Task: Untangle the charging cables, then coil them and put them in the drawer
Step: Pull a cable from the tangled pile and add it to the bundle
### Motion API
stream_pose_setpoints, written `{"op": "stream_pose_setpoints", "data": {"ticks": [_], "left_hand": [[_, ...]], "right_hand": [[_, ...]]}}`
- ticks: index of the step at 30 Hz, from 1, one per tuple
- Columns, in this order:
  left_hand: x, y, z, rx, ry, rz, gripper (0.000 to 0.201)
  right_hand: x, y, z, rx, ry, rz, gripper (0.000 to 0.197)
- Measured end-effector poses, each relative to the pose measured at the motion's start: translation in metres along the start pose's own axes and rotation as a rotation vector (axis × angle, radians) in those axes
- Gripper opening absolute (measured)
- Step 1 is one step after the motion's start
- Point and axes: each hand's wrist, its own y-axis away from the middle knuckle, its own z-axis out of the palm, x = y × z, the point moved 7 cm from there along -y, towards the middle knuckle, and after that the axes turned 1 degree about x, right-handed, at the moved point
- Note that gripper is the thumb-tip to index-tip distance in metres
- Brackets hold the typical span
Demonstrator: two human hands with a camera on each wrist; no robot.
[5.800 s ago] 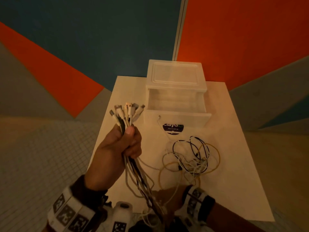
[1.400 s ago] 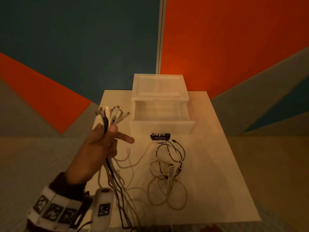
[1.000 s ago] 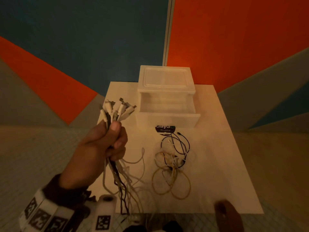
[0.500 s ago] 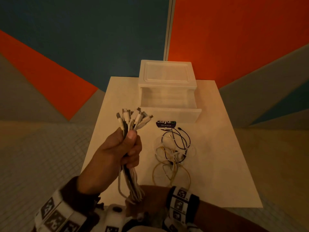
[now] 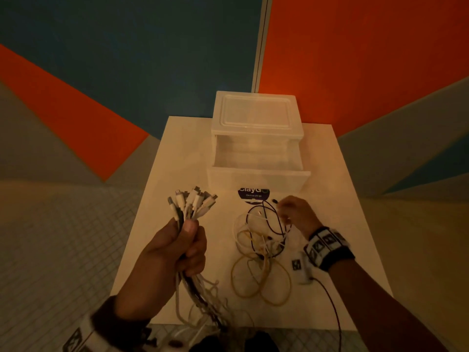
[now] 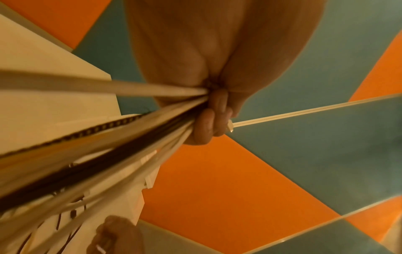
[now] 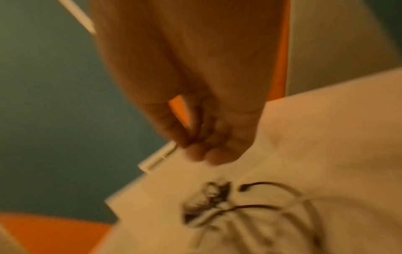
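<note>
Our left hand [image 5: 175, 252] is fisted around a bundle of cables [image 5: 192, 205], plugs fanned upward above the table [image 5: 337, 224]. More tangled cables [image 5: 261, 247] lie before the open drawer [image 5: 256, 176]. Our right hand [image 5: 295, 212] reaches over them, fingers curled; whether it grips one, we cannot tell.

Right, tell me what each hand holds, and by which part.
The left hand grips a bundle of cables just below their plugs. The right hand reaches over the cable tangle; whether it grips anything cannot be told.
</note>
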Motion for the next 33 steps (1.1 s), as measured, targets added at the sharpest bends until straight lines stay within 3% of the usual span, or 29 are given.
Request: {"op": "stream_pose_setpoints", "data": {"ticks": [1, 2, 3, 5, 7, 10, 13, 16, 20, 23, 29, 33], "left_hand": [[0.0, -0.003, 0.0, 0.014, 0.01, 0.004, 0.027], [-0.001, -0.008, 0.0, 0.031, 0.017, 0.009, 0.028], [-0.002, -0.012, 0.0, 0.048, 0.017, 0.015, 0.029], [-0.003, -0.021, 0.001, 0.082, 0.008, 0.022, 0.029], [-0.004, -0.028, 0.001, 0.116, 0.007, 0.02, 0.033], [-0.007, -0.038, -0.001, 0.147, 0.007, 0.025, 0.033], [-0.012, -0.049, -0.005, 0.163, 0.007, 0.027, 0.019], [-0.016, -0.059, -0.005, 0.169, 0.054, 0.031, 0.01], [-0.022, -0.071, 0.009, 0.183, 0.048, 0.009, 0.013], [-0.025, -0.074, 0.022, 0.155, 0.005, 0.004, 0.024], [-0.027, -0.069, 0.028, 0.19, -0.163, 0.014, 0.062], [-0.027, -0.063, 0.026, 0.216, -0.241, 0.051, 0.059]], "right_hand": [[0.016, -0.025, -0.015, 0.134, 0.221, 0.037, 0.008], [0.032, -0.043, -0.019, 0.161, 0.459, 0.104, 0.013], [0.055, -0.058, -0.017, 0.115, 0.653, 0.178, 0.032], [0.09, -0.069, -0.007, -0.007, 0.854, 0.294, 0.059], [0.098, -0.073, -0.002, 0.035, 0.913, 0.222, 0.056], [0.092, -0.071, 0.003, 0.046, 0.865, 0.118, 0.031], [0.066, -0.052, -0.011, 0.136, 0.537, 0.045, 0.011], [-0.01, 0.006, -0.025, 0.288, 0.08, -0.167, 0.011], [-0.117, 0.114, -0.002, 0.15, -0.223, -0.482, 0.007], [-0.15, 0.159, 0.028, 0.101, -0.209, -0.616, 0.011], [-0.151, 0.166, 0.059, 0.164, -0.055, -0.741, 0.006], [-0.155, 0.169, 0.061, 0.131, 0.042, -0.819, 0.01]]}}
